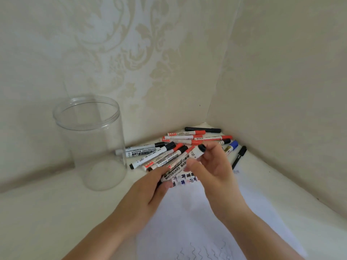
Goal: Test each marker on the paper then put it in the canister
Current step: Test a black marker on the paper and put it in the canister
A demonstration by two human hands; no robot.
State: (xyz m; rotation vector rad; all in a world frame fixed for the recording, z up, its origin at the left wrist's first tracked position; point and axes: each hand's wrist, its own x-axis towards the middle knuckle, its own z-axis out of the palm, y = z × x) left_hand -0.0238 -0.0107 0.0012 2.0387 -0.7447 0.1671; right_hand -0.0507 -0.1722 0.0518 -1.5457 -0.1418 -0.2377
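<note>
Both hands grasp 1 marker [180, 166] above the paper [197, 212]: left hand [150, 190] grips its barrel, right hand [212, 166] pinches the black cap end. The canister [90, 139] stands left, apart.

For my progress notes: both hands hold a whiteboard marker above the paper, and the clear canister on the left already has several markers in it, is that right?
Not quite. The head view shows the canister empty. The left hand and right hand do hold a whiteboard marker above the paper.
</note>
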